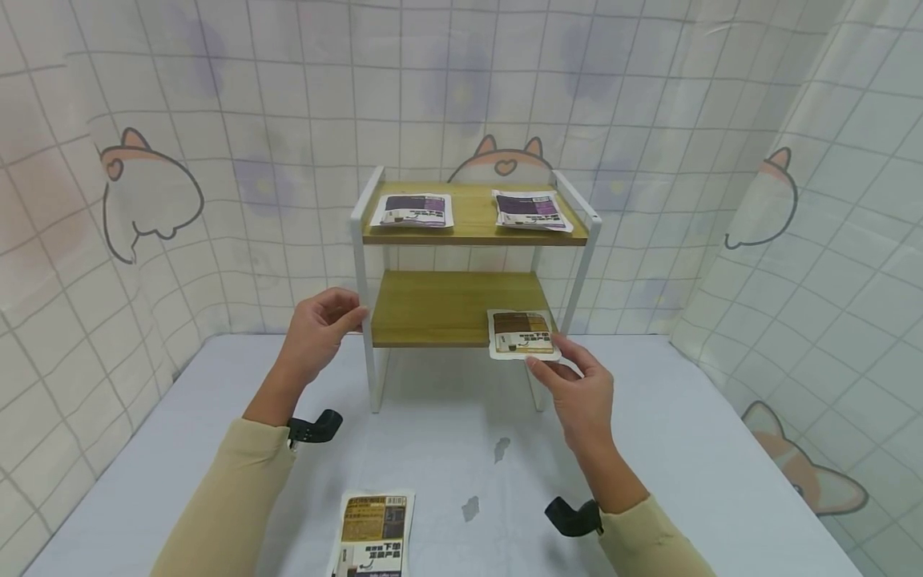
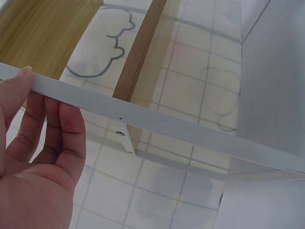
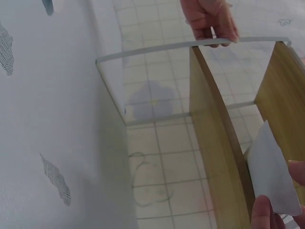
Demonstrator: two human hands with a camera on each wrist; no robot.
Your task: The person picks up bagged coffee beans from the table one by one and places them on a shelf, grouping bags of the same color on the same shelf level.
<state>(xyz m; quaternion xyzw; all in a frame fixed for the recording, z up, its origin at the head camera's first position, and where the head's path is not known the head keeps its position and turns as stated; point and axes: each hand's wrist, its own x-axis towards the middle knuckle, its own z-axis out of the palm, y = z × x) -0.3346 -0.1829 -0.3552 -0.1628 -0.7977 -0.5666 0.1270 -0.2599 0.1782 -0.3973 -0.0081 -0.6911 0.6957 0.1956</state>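
A small two-tier rack with wooden boards and white metal sides stands on the table. My left hand holds its left front post, thumb on one side and curled fingers on the other. With thumb and fingers, my right hand pinches a flat brown-and-white printed packet by its near right corner. The packet overlaps the front right of the lower board in the head view. Its pale back faces the right wrist camera, close over that board.
Two purple-and-white packets lie on the top board, one at left and one at right. Another brown-and-white packet lies on the white-covered table near its front. Grid-patterned cloth hangs behind and at both sides.
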